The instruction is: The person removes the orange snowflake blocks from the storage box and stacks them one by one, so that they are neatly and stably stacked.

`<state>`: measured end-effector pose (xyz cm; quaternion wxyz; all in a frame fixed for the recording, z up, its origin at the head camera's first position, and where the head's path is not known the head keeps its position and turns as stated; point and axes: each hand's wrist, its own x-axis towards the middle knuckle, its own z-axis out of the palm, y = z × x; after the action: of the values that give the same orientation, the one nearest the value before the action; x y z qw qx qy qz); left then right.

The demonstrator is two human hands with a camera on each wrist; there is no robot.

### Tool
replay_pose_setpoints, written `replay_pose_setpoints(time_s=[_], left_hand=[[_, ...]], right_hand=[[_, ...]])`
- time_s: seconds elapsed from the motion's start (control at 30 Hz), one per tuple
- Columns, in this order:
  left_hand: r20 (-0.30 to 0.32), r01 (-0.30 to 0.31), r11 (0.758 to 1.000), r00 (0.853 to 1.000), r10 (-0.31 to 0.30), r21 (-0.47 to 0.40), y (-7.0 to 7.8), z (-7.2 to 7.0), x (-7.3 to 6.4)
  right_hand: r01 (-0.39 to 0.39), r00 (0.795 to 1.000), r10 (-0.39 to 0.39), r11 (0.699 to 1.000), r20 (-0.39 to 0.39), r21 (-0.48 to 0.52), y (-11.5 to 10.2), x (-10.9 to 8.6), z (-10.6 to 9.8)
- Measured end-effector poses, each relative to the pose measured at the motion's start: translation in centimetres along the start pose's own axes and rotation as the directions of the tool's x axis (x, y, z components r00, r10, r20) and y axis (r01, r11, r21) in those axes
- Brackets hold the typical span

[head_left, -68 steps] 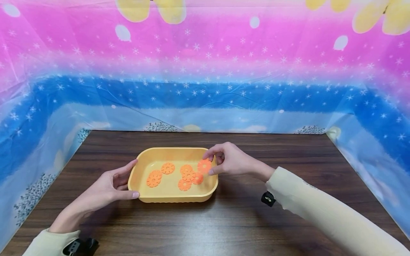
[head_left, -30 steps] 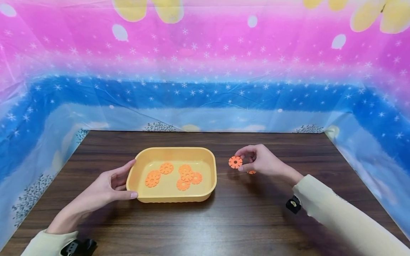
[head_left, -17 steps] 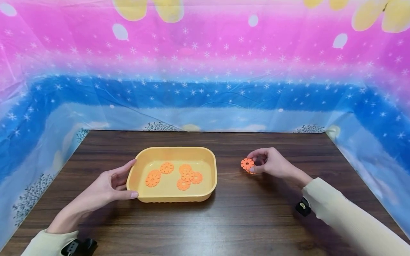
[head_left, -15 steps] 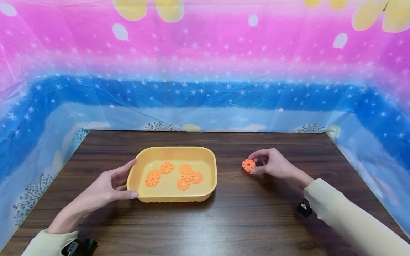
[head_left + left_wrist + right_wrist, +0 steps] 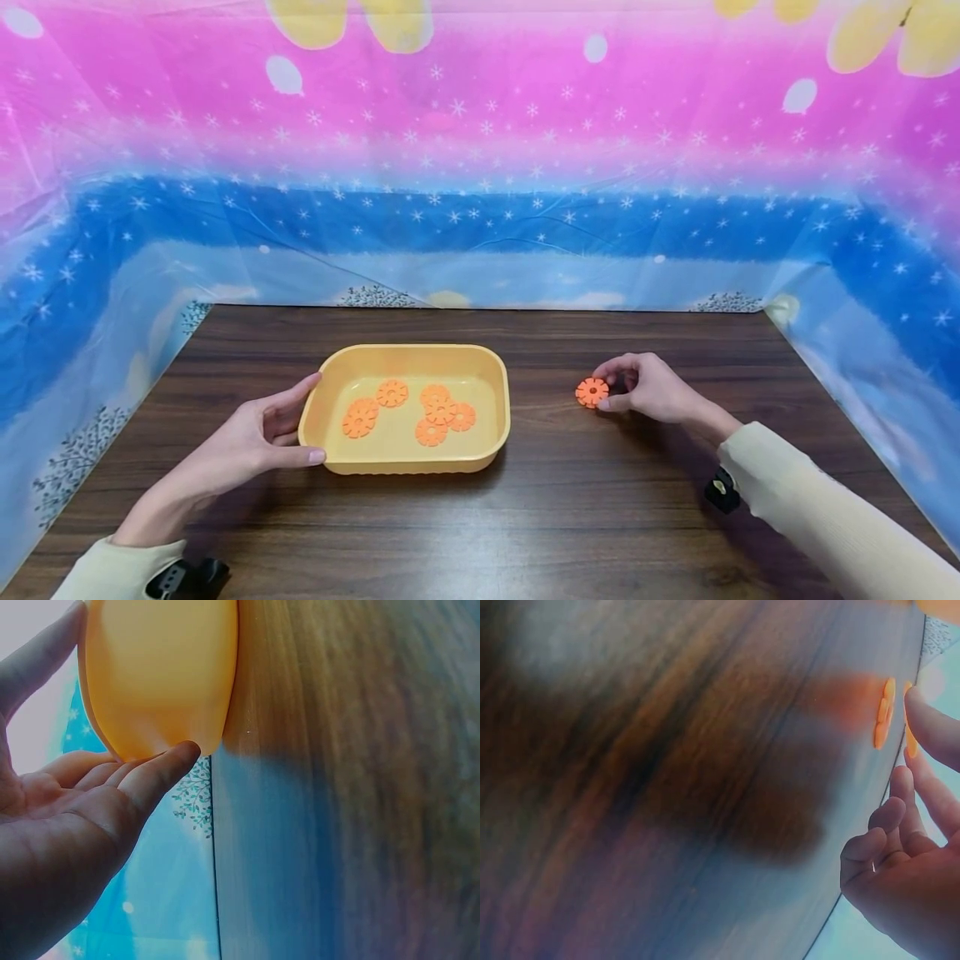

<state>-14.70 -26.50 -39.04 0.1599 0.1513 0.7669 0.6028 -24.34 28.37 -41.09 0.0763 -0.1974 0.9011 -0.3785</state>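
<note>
A yellow plastic bin (image 5: 405, 462) sits on the wooden table, holding several orange notched discs (image 5: 440, 409), some overlapping. My left hand (image 5: 247, 437) grips its left end, thumb at the front corner and fingers along the back left; the left wrist view shows the fingertips against the bin's wall (image 5: 161, 675). To the right of the bin, my right hand (image 5: 660, 390) pinches one orange notched disc (image 5: 592, 392) between thumb and fingertips. In the right wrist view that pinched disc (image 5: 910, 735) is just above a few orange discs (image 5: 885, 712) lying on the table.
The dark wood table (image 5: 480, 533) spreads in front of and around the bin. A pink and blue snowflake-patterned cloth (image 5: 480, 167) hangs along its back and both sides. A black device (image 5: 187, 577) is strapped at each wrist.
My right hand has taken an orange disc out of the bin's right end, carried it right, and lowered it over the discs on the table. The left hand stays on the bin.
</note>
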Motion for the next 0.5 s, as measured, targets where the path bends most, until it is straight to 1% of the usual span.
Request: replay_pose_setpoints(time_s=[0.13, 0.3, 0.5], left_hand=[[0.006, -0.025, 1.000, 1.000, 0.025, 0.016, -0.04, -0.04, 0.01], [-0.004, -0.020, 1.000, 1.000, 0.020, 0.020, -0.12, -0.04, 0.04], [0.003, -0.029, 1.000, 1.000, 0.029, 0.012, -0.17, -0.08, 0.02]], right_hand=[[0.001, 1.000, -0.001, 1.000, 0.003, -0.011, 0.24, 0.12, 0.11], [0.018, 1.000, -0.018, 0.999, 0.001, -0.043, 0.45, 0.28, 0.26], [0.031, 1.000, -0.031, 0.995, 0.002, -0.091, 0.41, 0.34, 0.47]])
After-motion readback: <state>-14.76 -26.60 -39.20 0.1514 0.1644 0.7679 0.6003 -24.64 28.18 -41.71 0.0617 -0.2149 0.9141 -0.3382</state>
